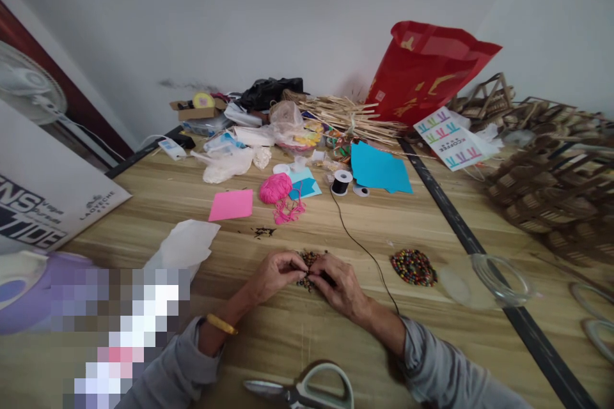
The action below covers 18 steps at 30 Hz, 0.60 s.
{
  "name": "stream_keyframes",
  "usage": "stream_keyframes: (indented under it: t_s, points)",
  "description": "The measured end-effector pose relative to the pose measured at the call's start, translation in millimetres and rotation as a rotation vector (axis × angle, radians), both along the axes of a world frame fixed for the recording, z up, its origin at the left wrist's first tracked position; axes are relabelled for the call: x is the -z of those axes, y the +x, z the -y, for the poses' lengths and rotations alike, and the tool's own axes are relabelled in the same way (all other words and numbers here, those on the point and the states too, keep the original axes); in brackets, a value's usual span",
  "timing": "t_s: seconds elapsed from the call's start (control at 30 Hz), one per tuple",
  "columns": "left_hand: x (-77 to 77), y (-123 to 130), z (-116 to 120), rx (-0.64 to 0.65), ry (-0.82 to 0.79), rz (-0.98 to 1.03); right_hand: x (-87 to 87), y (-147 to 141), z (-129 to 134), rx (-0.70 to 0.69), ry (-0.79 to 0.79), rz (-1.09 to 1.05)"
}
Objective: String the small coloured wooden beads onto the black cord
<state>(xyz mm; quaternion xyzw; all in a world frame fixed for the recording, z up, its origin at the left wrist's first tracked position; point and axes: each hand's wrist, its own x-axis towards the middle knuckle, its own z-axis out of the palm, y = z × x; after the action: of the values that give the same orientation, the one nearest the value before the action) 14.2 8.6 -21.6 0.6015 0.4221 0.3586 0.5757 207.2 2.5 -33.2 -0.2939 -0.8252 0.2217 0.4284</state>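
1. Scissors (291, 392) lie nearest, blade pointing left, pale handles to the right.
2. Left hand (275, 275): thumb and forefinger pinched on the beads (307, 282); yellow bangle (221, 324) at wrist.
3. Right hand (340, 281): likewise pinched on the beads, tips meeting the left's. Exact part gripped too small to tell.
4. Beads sit on the table (268, 339), under and between both sets of fingertips.
5. Bead coil (413, 267), multicoloured, lies right of the right hand, apart from it.
6. Black cord (357, 236) runs from the spool (340, 185) to the right forearm.
7. Pink card (231, 204), pink yarn (275, 188) left of spool; blue sheet (381, 168) right.
8. Farthest: sticks (340, 108), tilted red bag (426, 70).
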Motion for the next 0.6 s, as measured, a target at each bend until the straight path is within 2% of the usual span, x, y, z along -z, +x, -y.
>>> stream_keyframes:
  t_s: [0.23,0.47,0.6]
  points:
    - [-6.2,1.0,2.4,-0.026,-0.082,-0.017,-3.0,-0.8,0.3,-0.032,-0.014,-0.014]
    - [-4.1,0.4,2.3,-0.013,-0.052,-0.045,-4.8,0.4,1.4,-0.077,-0.052,-0.016]
    - [-4.7,-0.1,1.8,-0.006,0.043,-0.067,-5.6,2.2,2.0,-0.084,-0.055,0.013]
